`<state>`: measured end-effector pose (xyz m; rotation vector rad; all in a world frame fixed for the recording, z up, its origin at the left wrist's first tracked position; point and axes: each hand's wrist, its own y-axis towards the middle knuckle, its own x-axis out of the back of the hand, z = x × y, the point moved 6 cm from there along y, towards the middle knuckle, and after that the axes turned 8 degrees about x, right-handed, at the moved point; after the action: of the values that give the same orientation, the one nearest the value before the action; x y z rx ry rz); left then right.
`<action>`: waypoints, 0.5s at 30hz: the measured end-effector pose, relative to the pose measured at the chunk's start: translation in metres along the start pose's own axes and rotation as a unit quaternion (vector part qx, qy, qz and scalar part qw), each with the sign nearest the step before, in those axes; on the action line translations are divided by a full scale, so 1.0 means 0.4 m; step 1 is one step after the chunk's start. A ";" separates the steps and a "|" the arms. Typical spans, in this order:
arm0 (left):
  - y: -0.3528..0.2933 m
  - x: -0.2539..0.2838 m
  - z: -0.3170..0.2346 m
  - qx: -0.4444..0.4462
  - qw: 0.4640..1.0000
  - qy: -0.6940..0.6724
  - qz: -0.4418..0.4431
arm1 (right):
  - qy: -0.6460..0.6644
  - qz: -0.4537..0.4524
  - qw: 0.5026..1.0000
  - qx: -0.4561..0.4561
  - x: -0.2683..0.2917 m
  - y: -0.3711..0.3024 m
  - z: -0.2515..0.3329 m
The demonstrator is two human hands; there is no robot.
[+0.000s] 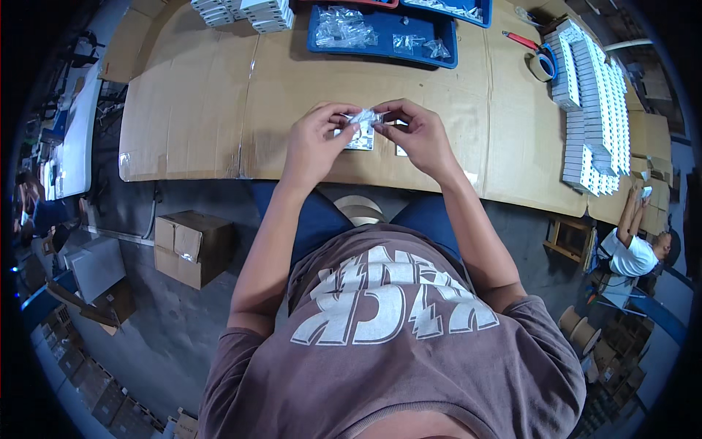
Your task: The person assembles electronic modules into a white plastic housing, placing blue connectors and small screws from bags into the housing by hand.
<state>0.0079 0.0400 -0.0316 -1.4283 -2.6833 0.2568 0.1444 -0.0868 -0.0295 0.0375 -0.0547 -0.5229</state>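
Both my hands meet over the cardboard-covered table, with a small clear plastic bag (365, 117) pinched between them. The fingers of my left hand (319, 139) close on its left side. My right hand (417, 135) grips its right side with thumb and forefinger. What the bag contains is too small to make out. Just below it, a small white box with a printed face (360, 139) lies on the table, partly covered by my left fingers. Another pale piece (401, 148) shows beside my right hand, mostly hidden by it.
A blue tray (365, 57) of clear bags stands beyond my hands; another blue tray (479, 18) sits behind it. White boxes (596, 102) are stacked at the right, near a tape roll (541, 67) and a red-handled tool (521, 40). A person (632, 252) sits far right.
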 end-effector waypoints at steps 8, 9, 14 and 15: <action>0.059 0.036 0.155 -0.063 0.942 0.328 -0.025 | -0.250 0.004 0.966 0.058 -0.035 0.022 -0.185; 0.054 0.031 0.157 -0.106 0.906 0.408 -0.041 | -0.314 0.026 0.946 0.073 -0.042 0.021 -0.190; 0.033 0.032 0.205 -0.126 0.888 0.434 -0.079 | -0.417 0.023 0.900 0.123 -0.068 0.003 -0.200; 0.032 0.033 0.197 -0.139 0.887 0.427 -0.103 | -0.419 0.022 0.899 0.126 -0.065 0.005 -0.204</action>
<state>-0.0014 0.0497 -0.1115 -0.9454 -2.1148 -0.6494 0.1280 -0.0705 -0.1121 0.0623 -0.9698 -0.4512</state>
